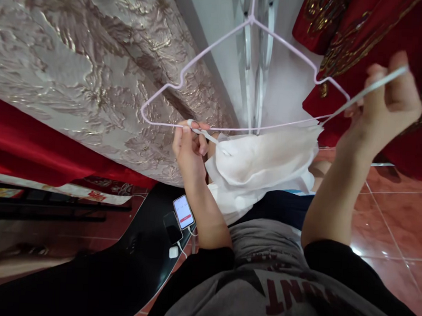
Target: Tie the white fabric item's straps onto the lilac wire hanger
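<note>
A pale pink clothes hanger (289,46) hangs in front of me. Just under its lower bar is a white cloth piece (268,156) with narrow straps. My left hand (192,145) pinches one white strap (207,135) against the left part of the bar. Out to the right, my raised right hand (386,104) grips another white strap (368,91), pulled taut from the cloth's right corner past the bar. Slight blur softens the right fingers. The cloth's lower part drapes over my lap.
Shiny patterned fabric (95,65) hangs at left, red embroidered cloth (365,34) at right. Between them stands a white metal frame (257,75). On the black tabletop (134,248) lie two phones (184,211) with cables and a small white case (174,252). A person's leg (18,268) shows lower left.
</note>
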Motion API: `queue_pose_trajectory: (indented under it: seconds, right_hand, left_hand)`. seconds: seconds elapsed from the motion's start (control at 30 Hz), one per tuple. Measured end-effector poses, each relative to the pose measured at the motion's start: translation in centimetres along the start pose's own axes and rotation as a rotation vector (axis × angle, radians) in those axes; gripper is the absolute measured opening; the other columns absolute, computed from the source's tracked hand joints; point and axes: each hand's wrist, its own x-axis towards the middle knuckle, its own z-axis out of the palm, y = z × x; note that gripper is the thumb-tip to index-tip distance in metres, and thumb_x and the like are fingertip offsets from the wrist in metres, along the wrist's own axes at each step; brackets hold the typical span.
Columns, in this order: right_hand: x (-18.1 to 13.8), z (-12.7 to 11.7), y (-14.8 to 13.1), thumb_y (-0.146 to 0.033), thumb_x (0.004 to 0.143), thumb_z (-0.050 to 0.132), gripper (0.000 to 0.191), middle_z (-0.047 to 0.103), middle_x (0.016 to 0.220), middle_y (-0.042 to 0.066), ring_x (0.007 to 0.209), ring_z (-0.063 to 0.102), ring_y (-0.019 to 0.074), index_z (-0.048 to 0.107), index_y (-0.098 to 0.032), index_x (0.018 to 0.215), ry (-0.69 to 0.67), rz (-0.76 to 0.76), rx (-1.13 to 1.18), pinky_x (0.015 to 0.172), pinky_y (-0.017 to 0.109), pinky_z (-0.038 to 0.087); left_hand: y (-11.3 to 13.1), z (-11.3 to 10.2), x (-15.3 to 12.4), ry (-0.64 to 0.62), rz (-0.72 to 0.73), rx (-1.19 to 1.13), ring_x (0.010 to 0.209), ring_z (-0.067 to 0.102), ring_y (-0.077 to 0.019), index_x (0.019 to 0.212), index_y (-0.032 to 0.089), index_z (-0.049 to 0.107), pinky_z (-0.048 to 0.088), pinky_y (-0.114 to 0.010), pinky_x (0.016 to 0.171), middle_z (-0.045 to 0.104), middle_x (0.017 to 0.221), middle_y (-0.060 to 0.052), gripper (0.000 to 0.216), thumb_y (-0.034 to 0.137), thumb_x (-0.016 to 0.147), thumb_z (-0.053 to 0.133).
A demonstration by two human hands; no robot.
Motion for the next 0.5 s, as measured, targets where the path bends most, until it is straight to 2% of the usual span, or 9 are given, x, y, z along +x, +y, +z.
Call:
queue_pose_trajectory:
  seconds: [0.07, 0.1, 0.13, 0.2, 0.27, 0.33, 0.4, 0.47, 0.5]
  right_hand:
    - [-1.2, -1.7, 0.3, -0.042, 0.083, 0.084, 0.044, 0.076, 0.107, 0.004, 0.055, 0.049, 0.0078, 0.081, -0.027, 0.125, 0.078, -0.015, -0.041, 0.048, 0.027, 0.037]
    - [-2.1, -2.2, 0.0, -0.042, 0.083, 0.083, 0.040, 0.077, 0.100, 0.004, 0.053, 0.050, 0.0095, 0.082, -0.026, 0.119, 0.154, -0.023, -0.089, 0.049, 0.030, 0.041]
    - [-3.1, -2.3, -0.6, -0.039, 0.083, 0.083, 0.035, 0.077, 0.096, 0.005, 0.059, 0.058, 0.0133, 0.083, -0.024, 0.115, 0.144, 0.014, -0.147, 0.056, 0.034, 0.050]
    - [-5.0, -1.8, -2.4, -0.031, 0.082, 0.085, 0.030, 0.080, 0.101, 0.008, 0.080, 0.071, 0.0200, 0.085, -0.023, 0.110, -0.055, 0.107, -0.168, 0.073, 0.040, 0.059]
    - [-6.2, -0.8, -4.2, -0.029, 0.083, 0.084, 0.028, 0.081, 0.110, 0.008, 0.079, 0.068, 0.0164, 0.086, -0.026, 0.111, -0.326, 0.159, -0.209, 0.070, 0.036, 0.056]
    - [-6.6, 0.0, -5.3, -0.033, 0.086, 0.083, 0.023, 0.079, 0.110, 0.005, 0.074, 0.061, 0.0127, 0.086, -0.030, 0.109, -0.523, 0.166, -0.269, 0.065, 0.032, 0.051]
    - [-6.6, 0.4, -5.7, -0.039, 0.090, 0.080, 0.018, 0.075, 0.104, 0.003, 0.074, 0.059, 0.0125, 0.085, -0.030, 0.105, -0.592, 0.150, -0.320, 0.065, 0.031, 0.051]
    - [-6.4, 0.4, -5.6, -0.044, 0.093, 0.077, 0.018, 0.071, 0.101, 0.003, 0.078, 0.060, 0.0141, 0.083, -0.029, 0.101, -0.581, 0.133, -0.344, 0.068, 0.032, 0.052]
    - [-6.3, 0.3, -5.6, -0.047, 0.094, 0.076, 0.019, 0.070, 0.101, 0.003, 0.081, 0.061, 0.0151, 0.082, -0.029, 0.100, -0.565, 0.124, -0.349, 0.071, 0.033, 0.053]
  left_hand:
    - [-0.2, 0.1, -0.1, 0.008, -0.032, 0.027, 0.044, 0.028, -0.0078, 0.085, 0.022, 0.064, 0.018, -0.029, 0.042, 0.072, 0.084, -0.003, 0.031, 0.047, 0.097, 0.079]
    - [-0.3, 0.2, -0.1, 0.011, -0.051, 0.043, 0.045, 0.028, -0.0083, 0.084, 0.023, 0.064, 0.020, -0.029, 0.043, 0.072, 0.085, -0.003, 0.033, 0.049, 0.096, 0.079]
    - [-0.5, 0.3, -0.1, 0.013, -0.067, 0.058, 0.045, 0.029, -0.0087, 0.084, 0.023, 0.063, 0.021, -0.030, 0.043, 0.072, 0.086, -0.003, 0.033, 0.050, 0.096, 0.079]
    - [-0.9, 0.4, -0.2, 0.013, -0.076, 0.076, 0.045, 0.029, -0.0094, 0.084, 0.024, 0.063, 0.023, -0.031, 0.044, 0.073, 0.088, -0.003, 0.033, 0.050, 0.098, 0.076]
    - [-1.1, 0.6, -0.2, 0.009, -0.039, 0.071, 0.045, 0.029, -0.0096, 0.085, 0.024, 0.063, 0.022, -0.031, 0.045, 0.074, 0.088, -0.003, 0.029, 0.046, 0.101, 0.073]
    - [-1.0, 0.7, -0.4, 0.011, 0.011, 0.054, 0.046, 0.029, -0.0095, 0.087, 0.023, 0.064, 0.020, -0.030, 0.046, 0.075, 0.088, -0.003, 0.024, 0.039, 0.104, 0.067]
    - [-0.9, 0.5, -0.5, 0.057, 0.029, 0.050, 0.048, 0.035, -0.0093, 0.089, 0.021, 0.065, 0.021, -0.028, 0.047, 0.077, 0.090, -0.005, 0.017, 0.029, 0.104, 0.064]
    - [-0.7, 0.1, -0.4, 0.165, 0.070, 0.065, 0.054, 0.044, -0.0092, 0.093, 0.019, 0.068, 0.026, -0.024, 0.049, 0.079, 0.098, -0.006, 0.004, 0.019, 0.097, 0.066]
    - [-0.6, -0.3, -0.3, 0.227, 0.117, 0.077, 0.059, 0.049, -0.0093, 0.096, 0.018, 0.068, 0.029, -0.022, 0.050, 0.079, 0.104, -0.007, 0.007, 0.013, 0.092, 0.067]
